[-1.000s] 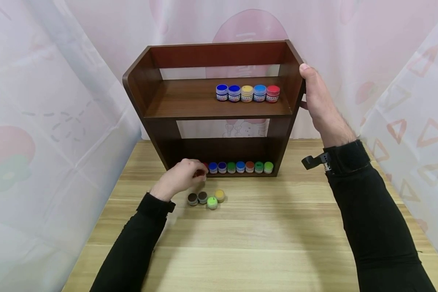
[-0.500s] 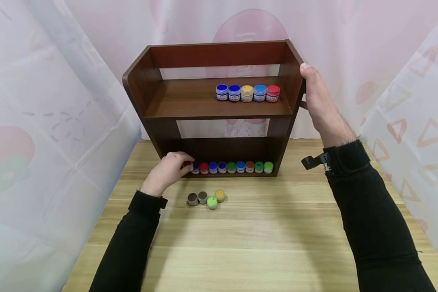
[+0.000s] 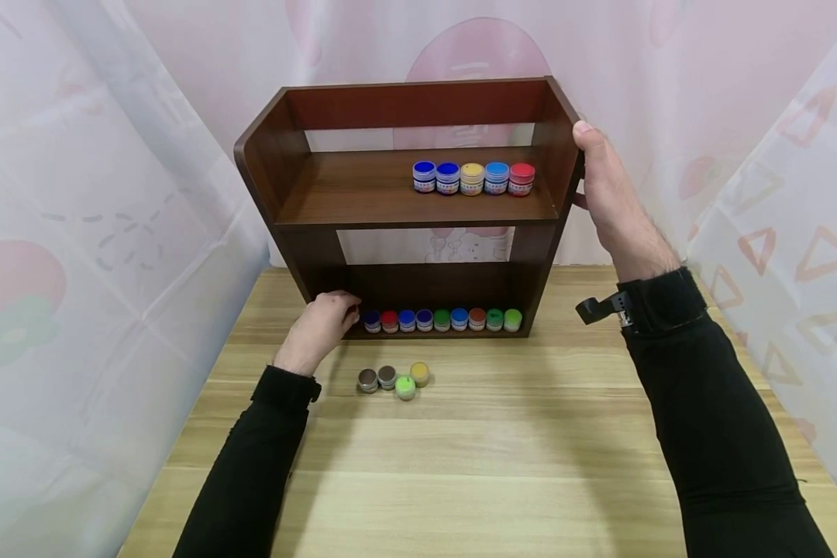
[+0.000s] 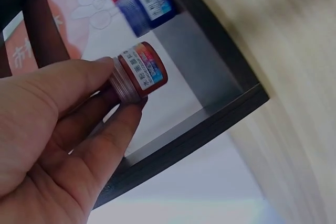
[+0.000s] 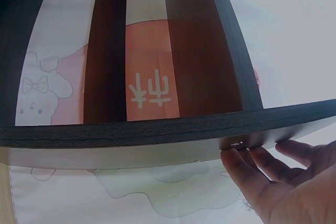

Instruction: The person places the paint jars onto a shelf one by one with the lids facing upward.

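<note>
My left hand (image 3: 318, 329) is at the left end of the lower shelf. In the left wrist view its thumb and fingers pinch a small brownish-red paint jar (image 4: 143, 71) with a printed label. A gap separates this jar from a dark blue paint jar (image 4: 147, 9), the end one of a row. The head view mostly hides the held jar behind the fingers. At the right side of the dark brown wooden rack (image 3: 418, 215), my right hand (image 3: 617, 201) rests with extended fingers; in the right wrist view the fingertips (image 5: 231, 157) touch the side panel's outer face.
Several jars, among them a red jar (image 3: 389, 322) and a light green jar (image 3: 512, 320), line the lower shelf. The upper shelf bears another row, including a yellow jar (image 3: 471, 179). Before the rack, loose jars such as a bright green jar (image 3: 405, 387) stand on the wooden table (image 3: 502, 465).
My left hand has shifted left along the lower shelf with the brownish-red paint jar, uncovering the red and dark blue jars. The right hand stays at the rack's side.
</note>
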Demonstrator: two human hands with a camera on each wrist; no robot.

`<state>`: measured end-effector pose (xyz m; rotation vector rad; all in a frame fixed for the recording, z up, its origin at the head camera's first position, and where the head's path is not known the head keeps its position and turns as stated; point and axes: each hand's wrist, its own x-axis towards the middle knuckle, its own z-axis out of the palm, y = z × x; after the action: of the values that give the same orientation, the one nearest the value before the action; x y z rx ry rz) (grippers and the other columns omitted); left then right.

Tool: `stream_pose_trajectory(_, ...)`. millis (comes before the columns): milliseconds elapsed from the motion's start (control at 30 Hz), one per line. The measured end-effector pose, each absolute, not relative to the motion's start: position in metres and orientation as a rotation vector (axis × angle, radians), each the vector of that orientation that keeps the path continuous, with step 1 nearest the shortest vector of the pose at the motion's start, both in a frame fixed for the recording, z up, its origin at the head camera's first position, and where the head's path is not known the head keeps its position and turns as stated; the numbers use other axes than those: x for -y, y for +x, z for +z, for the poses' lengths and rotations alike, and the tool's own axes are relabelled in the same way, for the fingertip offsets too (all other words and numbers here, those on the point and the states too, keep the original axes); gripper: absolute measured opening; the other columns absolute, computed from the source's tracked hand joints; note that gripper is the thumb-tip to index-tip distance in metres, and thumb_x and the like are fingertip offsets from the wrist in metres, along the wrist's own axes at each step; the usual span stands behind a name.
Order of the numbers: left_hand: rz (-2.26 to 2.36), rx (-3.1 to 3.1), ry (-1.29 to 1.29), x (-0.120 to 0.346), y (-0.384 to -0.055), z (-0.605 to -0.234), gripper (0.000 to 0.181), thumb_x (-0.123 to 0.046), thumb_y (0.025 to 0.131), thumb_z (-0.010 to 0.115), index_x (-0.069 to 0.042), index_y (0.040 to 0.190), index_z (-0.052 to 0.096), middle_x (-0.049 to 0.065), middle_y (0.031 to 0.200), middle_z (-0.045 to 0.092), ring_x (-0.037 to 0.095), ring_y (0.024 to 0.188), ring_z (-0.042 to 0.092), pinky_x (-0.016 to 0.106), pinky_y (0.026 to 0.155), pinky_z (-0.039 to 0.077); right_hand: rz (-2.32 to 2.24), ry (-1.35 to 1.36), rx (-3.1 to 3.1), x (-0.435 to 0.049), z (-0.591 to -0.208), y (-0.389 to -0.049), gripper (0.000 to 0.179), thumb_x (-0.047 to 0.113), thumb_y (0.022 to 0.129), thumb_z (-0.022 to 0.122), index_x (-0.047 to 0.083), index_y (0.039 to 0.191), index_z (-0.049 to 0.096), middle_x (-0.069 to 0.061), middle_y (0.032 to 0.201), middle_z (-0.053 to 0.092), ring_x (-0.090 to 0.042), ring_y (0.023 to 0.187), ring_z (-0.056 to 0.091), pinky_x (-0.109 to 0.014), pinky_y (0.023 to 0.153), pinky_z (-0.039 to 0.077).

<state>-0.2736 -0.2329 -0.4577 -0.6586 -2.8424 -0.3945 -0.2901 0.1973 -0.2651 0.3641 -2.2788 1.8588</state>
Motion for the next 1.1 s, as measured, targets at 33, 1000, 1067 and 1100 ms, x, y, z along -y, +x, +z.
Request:
stream_pose_trajectory(33, -0.39, 2.844, -0.659, 0.233, -0.274, -0.46, 0.017, -0.006, 0.098, 0.067, 0.002, 0.112, 0.075, 0.014, 0.106, 0.073, 0.027, 0.095, 0.07, 0.042, 0.08, 0.061, 1.858, 0.362, 2.28, -0.197, -0.265, -0.29, 0.066, 0.063, 0.103, 0.032, 0.032, 0.162, 0.033, -0.005, 0.162, 0.032, -0.028, 0.143, 0.029, -0.073, 0.114, 0.023)
stream_pose_trajectory(1000, -0.422, 2.944, -0.628, 0.23, -0.275, -0.475, 0.025, -0.01, 0.099, 0.068, 0.002, 0.12, 0.073, 0.017, 0.116, 0.072, 0.032, 0.106, 0.069, 0.048, 0.088, 0.059, 1.87, 0.379, 2.265, -0.197, -0.265, -0.289, 0.066, 0.062, 0.104, 0.032, 0.031, 0.161, 0.035, -0.006, 0.16, 0.035, -0.027, 0.142, 0.031, -0.074, 0.113, 0.023)
stream_pose_trajectory(1067, -0.41, 2.943, -0.622, 0.23, -0.274, -0.473, 0.026, -0.01, 0.098, 0.069, 0.002, 0.121, 0.073, 0.017, 0.117, 0.072, 0.032, 0.107, 0.069, 0.048, 0.088, 0.059, 1.876, 0.38, 2.26, -0.197, -0.265, -0.289, 0.065, 0.062, 0.104, 0.032, 0.03, 0.161, 0.036, -0.006, 0.16, 0.035, -0.026, 0.142, 0.031, -0.074, 0.113, 0.023)
stream_pose_trajectory(1100, -0.407, 2.94, -0.624, 0.23, -0.274, -0.472, 0.026, -0.01, 0.098, 0.069, 0.002, 0.122, 0.072, 0.017, 0.119, 0.071, 0.032, 0.107, 0.069, 0.048, 0.088, 0.059, 1.874, 0.38, 2.26, -0.197, -0.265, -0.289, 0.065, 0.062, 0.104, 0.032, 0.031, 0.161, 0.036, -0.006, 0.16, 0.035, -0.027, 0.142, 0.031, -0.074, 0.113, 0.023)
